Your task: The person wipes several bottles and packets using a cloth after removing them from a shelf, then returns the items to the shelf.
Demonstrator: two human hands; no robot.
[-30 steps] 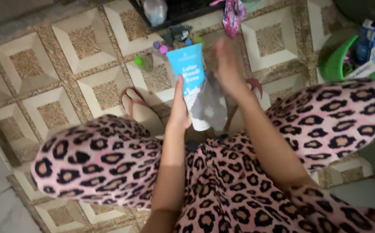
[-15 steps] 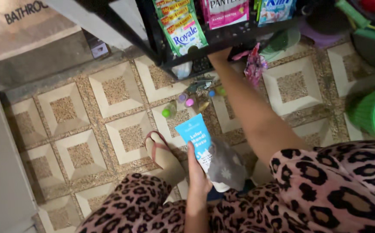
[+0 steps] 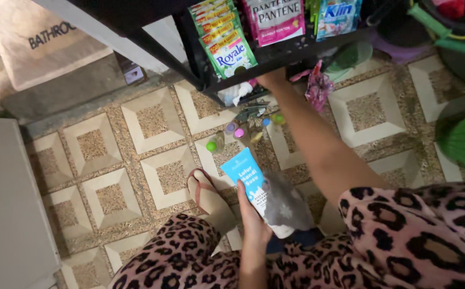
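A foot in a sandal point(image 3: 205, 195) rests on the patterned tile floor point(image 3: 98, 155), just left of the left hand point(image 3: 254, 217). That hand is clasped around the lower half of a blue and white squeeze tube point(image 3: 248, 184), thumb on its left edge, with a grey cloth point(image 3: 286, 206) pressed against the tube's right side. The tube looks light, soft-walled and a bit slick, so it likely dents under pressure; the firmer cap end or the flat crimped top would give a surer hold. The left forearm runs straight up from the lap. Small bottles with coloured caps point(image 3: 237, 134) stand on the floor near the rack's front edge. The right arm stretches forward, and the right hand point(image 3: 272, 80) disappears under the black rack point(image 3: 275, 56) holding sachets; I cannot tell whether it grips anything.
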